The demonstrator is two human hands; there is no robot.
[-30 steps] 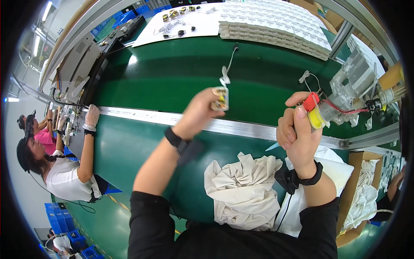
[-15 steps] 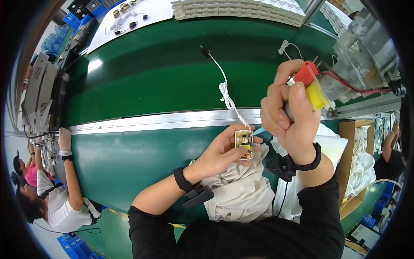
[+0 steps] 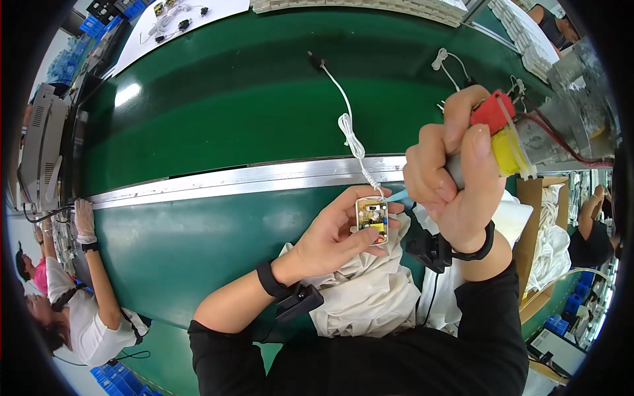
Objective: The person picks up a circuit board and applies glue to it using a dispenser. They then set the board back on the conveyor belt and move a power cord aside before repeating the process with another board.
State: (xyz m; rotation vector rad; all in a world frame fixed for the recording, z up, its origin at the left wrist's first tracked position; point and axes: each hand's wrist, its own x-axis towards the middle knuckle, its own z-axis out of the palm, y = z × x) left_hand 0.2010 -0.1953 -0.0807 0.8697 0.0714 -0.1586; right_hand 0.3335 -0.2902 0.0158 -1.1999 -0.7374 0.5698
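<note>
In my left hand (image 3: 328, 243) is a small charger circuit board in an open white case (image 3: 372, 214), its components facing up. Fingers curl beneath it and the thumb presses near its lower edge. A white coiled cable (image 3: 353, 140) runs from the top of the case to a black plug (image 3: 316, 61) on the green surface beyond. My right hand (image 3: 456, 175) is wrapped round a glue dispenser (image 3: 512, 152) with a red part, yellow band and clear body. Its pale blue nozzle (image 3: 397, 197) reaches the case's upper right corner; whether it touches is unclear.
A metal rail (image 3: 257, 173) crosses the bench beyond my hands. Crumpled off-white cloth (image 3: 366, 300) lies below the board. To the right stands a cardboard box (image 3: 528, 244) holding white material. Stacked white trays (image 3: 370, 12) sit at the back; a gloved co-worker's hand (image 3: 84, 221) rests at the left.
The dispenser's rear and my right hand have shifted slightly right and down in view, with the nozzle still at the case corner. My left thumb has slid a little lower on the board.
</note>
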